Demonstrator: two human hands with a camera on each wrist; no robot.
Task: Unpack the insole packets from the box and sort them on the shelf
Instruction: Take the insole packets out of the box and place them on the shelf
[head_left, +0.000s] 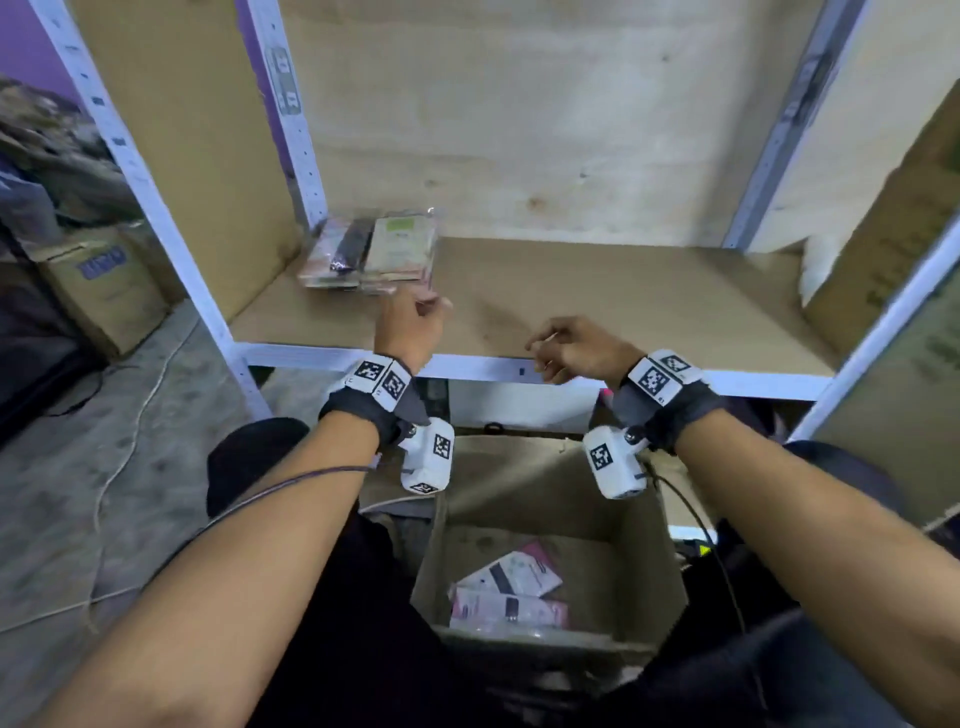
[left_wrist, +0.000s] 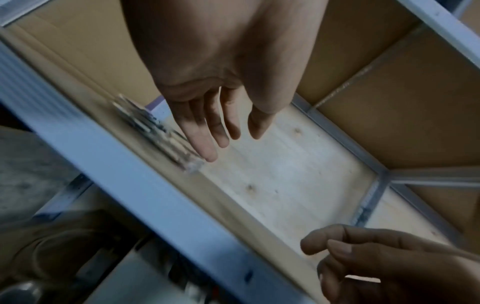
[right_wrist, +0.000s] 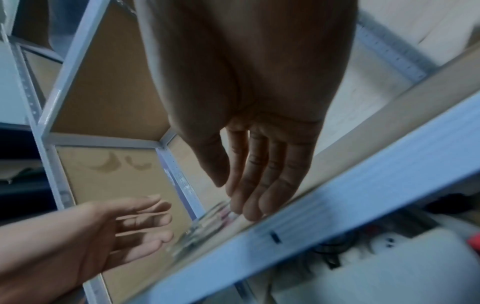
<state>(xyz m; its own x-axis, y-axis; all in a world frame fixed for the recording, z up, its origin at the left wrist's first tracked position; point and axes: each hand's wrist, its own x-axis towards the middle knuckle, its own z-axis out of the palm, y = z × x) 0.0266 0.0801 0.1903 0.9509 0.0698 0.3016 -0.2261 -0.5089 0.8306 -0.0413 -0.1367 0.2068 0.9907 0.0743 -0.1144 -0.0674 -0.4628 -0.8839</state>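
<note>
A stack of clear insole packets (head_left: 371, 254) lies at the back left of the brown shelf board (head_left: 597, 296). My left hand (head_left: 415, 319) hovers just in front of that stack, fingers straight and empty (left_wrist: 210, 131). Over the shelf's front edge my right hand (head_left: 566, 345) hangs with relaxed fingers (right_wrist: 257, 185) and holds nothing. Below my arms the open cardboard box (head_left: 550, 540) stands on the floor with several pink and white packets (head_left: 509, 587) in its bottom. The packet stack shows blurred in the left wrist view (left_wrist: 153, 131) and the right wrist view (right_wrist: 207, 224).
White metal uprights (head_left: 171, 223) frame the shelf, and a white front rail (head_left: 467, 366) runs under my hands. A large cardboard carton (head_left: 883, 249) leans at the shelf's right end. Another carton (head_left: 104, 291) and a white cable (head_left: 114, 467) are on the floor at left.
</note>
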